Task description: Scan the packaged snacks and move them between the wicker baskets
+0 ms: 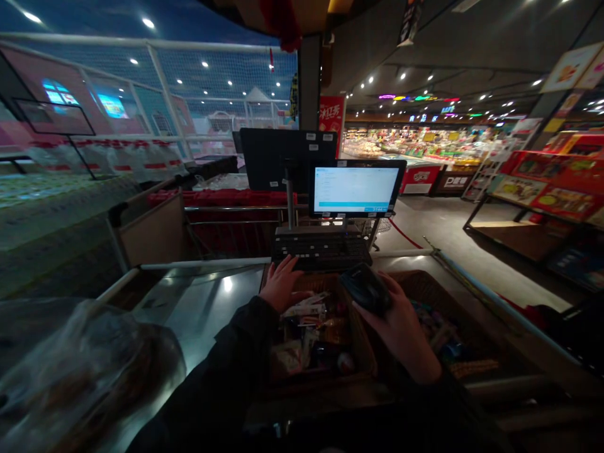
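A dark scanner (365, 288) is gripped in the right hand (401, 327), fingers curled under its body, and it is held just above the near edge of the keyboard (321, 246). The left hand (282, 283) is laid flat and loose, nothing in it, its fingertips touching the front edge of the keyboard and its palm resting over the far rim of a wicker basket (363, 352). The basket is seen directly below both hands, packed with small wrapped snacks (309, 327); the labels are too dim to be read. A second basket (425, 286) is set just beside it on the right, partly hidden by the right wrist. Behind the keyboard a lit screen (355, 189) is mounted on a stand, its text too small to be made out, and a dark panel (283, 157) is seen behind it, facing away. A shiny steel counter (198, 302) is spread to the left of the basket, and on its near left corner a clear plastic bag (80, 371) is slumped, blurred at the edge of view. Red carts (221, 217) are lined up beyond the counter. Bright store shelves (552, 182) are seen far off to the right.
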The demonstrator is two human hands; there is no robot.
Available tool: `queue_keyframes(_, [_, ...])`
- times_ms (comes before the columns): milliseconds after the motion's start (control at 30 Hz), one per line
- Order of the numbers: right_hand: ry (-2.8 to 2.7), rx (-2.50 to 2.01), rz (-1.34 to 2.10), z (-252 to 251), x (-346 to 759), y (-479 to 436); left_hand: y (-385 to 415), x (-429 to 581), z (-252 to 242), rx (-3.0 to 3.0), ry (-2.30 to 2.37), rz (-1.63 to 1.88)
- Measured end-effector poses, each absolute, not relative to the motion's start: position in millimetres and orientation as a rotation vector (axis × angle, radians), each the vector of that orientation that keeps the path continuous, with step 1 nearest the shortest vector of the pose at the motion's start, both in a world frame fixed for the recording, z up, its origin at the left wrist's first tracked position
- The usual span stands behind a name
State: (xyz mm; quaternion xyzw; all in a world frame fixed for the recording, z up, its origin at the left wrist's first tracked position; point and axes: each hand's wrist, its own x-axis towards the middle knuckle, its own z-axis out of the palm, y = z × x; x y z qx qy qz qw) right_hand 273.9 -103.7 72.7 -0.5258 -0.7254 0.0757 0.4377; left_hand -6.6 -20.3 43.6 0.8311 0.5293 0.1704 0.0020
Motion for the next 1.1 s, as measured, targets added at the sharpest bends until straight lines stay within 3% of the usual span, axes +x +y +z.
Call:
queue_keyframes(233, [-1.696,-1.418,0.077,77,309,-112,-13,47,61,2.637,1.452,0.46])
queue_keyframes(500, [-1.502,-1.567,-0.109,74,372,-124,3,145,45,2.785,1.195,0.244])
queue_keyframes(800, [-1.464,-1.6,-0.171,68,425,-126,28,268,-16,2.994,0.926,-0.11])
queue_keyframes(1100, [-1.462,-1.595,-0.104,62,459,-100,58,319,-95,2.973,0.948,-0.304])
